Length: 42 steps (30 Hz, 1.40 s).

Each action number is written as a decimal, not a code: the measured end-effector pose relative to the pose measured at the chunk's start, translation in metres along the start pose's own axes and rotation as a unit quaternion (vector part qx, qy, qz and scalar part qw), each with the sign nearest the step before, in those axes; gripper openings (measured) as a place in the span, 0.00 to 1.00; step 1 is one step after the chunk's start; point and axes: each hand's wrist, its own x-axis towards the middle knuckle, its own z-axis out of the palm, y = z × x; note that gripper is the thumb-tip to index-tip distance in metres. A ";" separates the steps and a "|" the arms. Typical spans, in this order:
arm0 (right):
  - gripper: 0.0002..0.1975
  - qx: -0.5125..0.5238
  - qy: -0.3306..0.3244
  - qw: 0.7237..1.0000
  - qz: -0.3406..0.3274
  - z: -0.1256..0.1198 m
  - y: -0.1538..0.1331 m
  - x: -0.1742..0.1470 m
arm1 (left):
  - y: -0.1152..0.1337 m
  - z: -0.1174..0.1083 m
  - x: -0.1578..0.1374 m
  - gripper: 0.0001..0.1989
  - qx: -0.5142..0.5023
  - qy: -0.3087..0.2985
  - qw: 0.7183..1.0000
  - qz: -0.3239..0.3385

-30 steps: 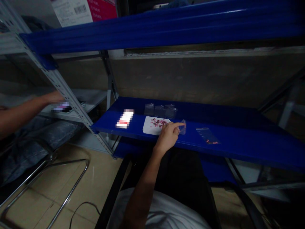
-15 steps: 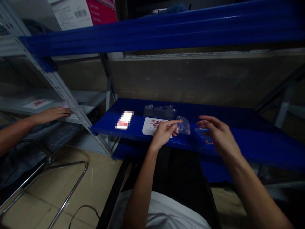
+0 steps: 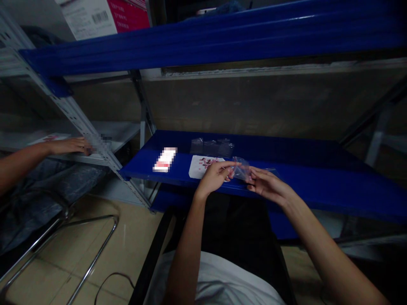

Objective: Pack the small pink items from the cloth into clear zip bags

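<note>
My left hand [image 3: 213, 179] pinches the left side of a small clear plastic bag [image 3: 241, 168] above the front of the blue shelf [image 3: 318, 178]. On the bag's right side, the fingers of my right hand [image 3: 269, 184] are closed too. Partly under my left hand lies a white sheet [image 3: 197, 166] with small pink and dark red pieces [image 3: 207, 162] on it. Behind my right hand, a second clear bag [image 3: 272, 171] shows only by its edge. Several flat clear bags [image 3: 211, 146] lie behind the sheet.
A blurred-out bright phone-like object [image 3: 165, 159] is on the shelf's left. A grey upright post [image 3: 81, 118] stands further left, and another person's hand [image 3: 71, 145] rests beyond it. A blue beam [image 3: 203, 40] crosses above the shelf.
My right hand has moved left from over the second bag to the bag in my left hand, and its fingers have closed there. The left hand has barely moved.
</note>
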 end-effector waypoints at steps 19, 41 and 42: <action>0.23 -0.148 0.105 0.974 -0.137 0.019 -0.003 0.029 | -0.002 -0.035 -0.011 0.18 0.109 0.103 0.987 -0.058; 0.12 -0.844 -0.067 0.495 -0.198 0.108 -0.055 0.108 | -0.050 -0.043 -0.010 0.23 0.421 0.212 0.881 0.026; 0.12 -0.841 -0.068 0.496 -0.202 0.108 -0.055 0.109 | -0.049 -0.042 -0.010 0.23 0.422 0.215 0.880 0.022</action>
